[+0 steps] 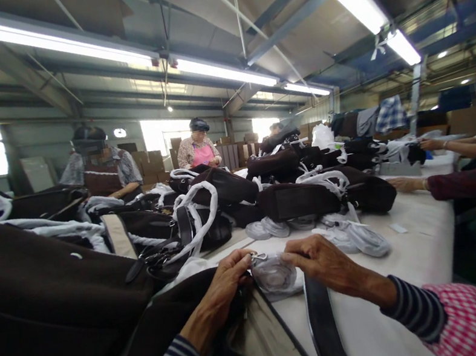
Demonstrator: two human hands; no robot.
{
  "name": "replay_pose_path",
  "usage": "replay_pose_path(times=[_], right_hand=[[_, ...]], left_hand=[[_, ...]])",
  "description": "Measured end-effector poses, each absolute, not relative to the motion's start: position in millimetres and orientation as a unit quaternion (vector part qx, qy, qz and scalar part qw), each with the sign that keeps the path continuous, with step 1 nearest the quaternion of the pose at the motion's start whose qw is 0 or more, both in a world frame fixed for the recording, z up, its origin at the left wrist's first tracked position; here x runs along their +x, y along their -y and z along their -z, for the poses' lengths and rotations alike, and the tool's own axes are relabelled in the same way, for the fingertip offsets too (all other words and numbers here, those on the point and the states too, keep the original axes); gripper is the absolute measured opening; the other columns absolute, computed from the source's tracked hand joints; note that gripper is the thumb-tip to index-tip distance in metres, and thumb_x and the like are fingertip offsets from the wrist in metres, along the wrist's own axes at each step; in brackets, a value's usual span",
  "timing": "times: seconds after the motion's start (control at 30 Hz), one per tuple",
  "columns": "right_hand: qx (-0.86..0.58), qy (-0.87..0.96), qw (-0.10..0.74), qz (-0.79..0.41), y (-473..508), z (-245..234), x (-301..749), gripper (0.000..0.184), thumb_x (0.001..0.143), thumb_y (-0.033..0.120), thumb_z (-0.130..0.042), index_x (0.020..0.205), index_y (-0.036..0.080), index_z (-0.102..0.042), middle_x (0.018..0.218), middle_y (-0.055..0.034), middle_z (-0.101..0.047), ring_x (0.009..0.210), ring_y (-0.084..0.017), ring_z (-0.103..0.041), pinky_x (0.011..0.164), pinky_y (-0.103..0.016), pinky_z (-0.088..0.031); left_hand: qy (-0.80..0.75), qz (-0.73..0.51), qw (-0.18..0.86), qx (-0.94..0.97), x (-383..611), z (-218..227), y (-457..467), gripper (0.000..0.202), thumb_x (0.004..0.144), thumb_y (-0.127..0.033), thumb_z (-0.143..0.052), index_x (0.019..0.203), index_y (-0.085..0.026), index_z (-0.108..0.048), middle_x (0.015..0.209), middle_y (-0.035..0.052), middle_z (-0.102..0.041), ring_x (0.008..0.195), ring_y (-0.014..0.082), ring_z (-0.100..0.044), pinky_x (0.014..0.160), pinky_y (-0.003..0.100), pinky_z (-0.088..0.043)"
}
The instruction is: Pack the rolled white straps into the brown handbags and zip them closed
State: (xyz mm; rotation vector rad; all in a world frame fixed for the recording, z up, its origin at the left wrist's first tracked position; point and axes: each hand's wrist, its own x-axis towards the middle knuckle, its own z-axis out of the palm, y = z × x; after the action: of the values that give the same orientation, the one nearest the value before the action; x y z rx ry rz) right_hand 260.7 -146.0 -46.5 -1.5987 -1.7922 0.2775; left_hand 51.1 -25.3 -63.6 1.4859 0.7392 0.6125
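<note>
Between my hands is a coiled strap (pixel 277 280) wrapped in clear plastic, with a small metal snap hook (pixel 258 256) at its upper left. My left hand (pixel 229 271) pinches the hook between thumb and finger. At the coil's right edge my right hand (pixel 319 259) is closed, thumb and finger pressed on the wrapped strap; its other fingers are curled and partly hidden. A dark flat bag strap (pixel 323 325) runs down below my right hand. Under my left forearm lies a dark bag (pixel 171 318), with a beige zipped edge (pixel 261 336) near me.
Dark bags (pixel 299 199) with white-wrapped handles are piled across the white table (pixel 377 313). More wrapped coils (pixel 366 238) lie beyond my hands. A large dark bag (pixel 33 300) fills the left. Co-workers stand behind the pile; another's arm (pixel 455 185) reaches in from the right.
</note>
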Motion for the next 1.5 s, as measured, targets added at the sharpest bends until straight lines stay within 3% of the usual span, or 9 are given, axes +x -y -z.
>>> replay_pose_path(times=[0.13,0.3,0.43,0.67,0.83,1.1,1.2,1.37,1.5], right_hand=[[-0.594,0.654,0.425,-0.197,129,51,273,0.03,0.095,0.037,-0.056,0.077,0.016,-0.068,0.059,0.0032,-0.053,0.058,-0.012,-0.049,0.058,-0.025,-0.034],[-0.515,0.692,0.403,-0.305,107,59,276,0.03,0.094,0.035,-0.057,0.085,0.012,-0.074,0.059,0.002,-0.056,0.055,-0.01,-0.046,0.055,-0.023,-0.033],[-0.487,0.713,0.384,-0.327,107,66,276,0.029,0.095,0.035,-0.058,0.096,0.012,-0.077,0.064,0.0008,-0.06,0.059,-0.011,-0.051,0.059,-0.023,-0.037],[-0.511,0.734,0.349,-0.28,117,70,272,0.03,0.098,0.037,-0.057,0.098,0.016,-0.078,0.065,0.0013,-0.061,0.062,-0.012,-0.054,0.064,-0.023,-0.038],[-0.524,0.744,0.34,-0.237,116,70,267,0.025,0.098,0.032,-0.058,0.092,0.017,-0.077,0.063,0.0034,-0.06,0.06,-0.01,-0.053,0.062,-0.023,-0.035],[-0.502,0.73,0.385,-0.259,110,79,253,0.03,0.1,0.032,-0.054,0.086,0.015,-0.074,0.06,0.0044,-0.056,0.058,-0.01,-0.051,0.06,-0.022,-0.035],[-0.509,0.733,0.376,-0.249,111,79,248,0.03,0.101,0.032,-0.053,0.084,0.015,-0.072,0.06,0.0046,-0.056,0.057,-0.009,-0.051,0.06,-0.022,-0.035],[-0.522,0.776,0.324,-0.14,117,78,246,0.028,0.102,0.03,-0.052,0.083,0.018,-0.068,0.066,0.0037,-0.059,0.06,-0.01,-0.052,0.061,-0.022,-0.033],[-0.535,0.814,0.224,-0.016,125,78,243,0.021,0.102,0.022,-0.051,0.088,0.017,-0.065,0.078,-0.0011,-0.069,0.068,-0.013,-0.059,0.062,-0.026,-0.032]], left_hand=[[-0.303,-0.25,0.641,0.659,49,59,30,0.039,0.084,-0.051,-0.073,0.101,-0.016,-0.068,0.093,0.0029,-0.066,0.079,0.0123,-0.056,0.069,0.021,-0.04],[-0.27,-0.224,0.638,0.685,42,54,32,0.031,0.09,-0.044,-0.069,0.105,-0.018,-0.069,0.102,0.0039,-0.067,0.088,0.0148,-0.059,0.079,0.025,-0.042],[-0.262,-0.23,0.659,0.666,39,55,30,0.028,0.087,-0.04,-0.074,0.101,-0.016,-0.069,0.103,0.006,-0.069,0.086,0.0154,-0.06,0.078,0.026,-0.042],[-0.25,-0.218,0.681,0.653,35,55,32,0.029,0.09,-0.04,-0.072,0.104,-0.016,-0.065,0.112,0.0098,-0.069,0.097,0.0197,-0.062,0.089,0.03,-0.045],[-0.257,-0.215,0.675,0.657,35,52,35,0.027,0.091,-0.039,-0.071,0.103,-0.016,-0.064,0.111,0.0086,-0.068,0.096,0.0179,-0.061,0.088,0.029,-0.045],[-0.24,-0.209,0.66,0.681,30,57,31,0.027,0.096,-0.04,-0.062,0.111,-0.017,-0.064,0.113,0.0094,-0.067,0.101,0.0209,-0.063,0.091,0.033,-0.047],[-0.279,-0.211,0.618,0.704,29,47,37,0.029,0.096,-0.044,-0.06,0.108,-0.018,-0.064,0.119,0.0092,-0.066,0.106,0.022,-0.061,0.087,0.031,-0.048],[-0.256,-0.217,0.496,0.801,24,31,45,0.026,0.09,-0.04,-0.067,0.102,-0.017,-0.068,0.1,0.0049,-0.07,0.097,0.0221,-0.062,0.087,0.032,-0.046],[-0.268,-0.194,0.38,0.864,15,22,44,0.023,0.084,-0.038,-0.075,0.093,-0.017,-0.07,0.093,0.0026,-0.07,0.092,0.0217,-0.062,0.081,0.029,-0.045]])
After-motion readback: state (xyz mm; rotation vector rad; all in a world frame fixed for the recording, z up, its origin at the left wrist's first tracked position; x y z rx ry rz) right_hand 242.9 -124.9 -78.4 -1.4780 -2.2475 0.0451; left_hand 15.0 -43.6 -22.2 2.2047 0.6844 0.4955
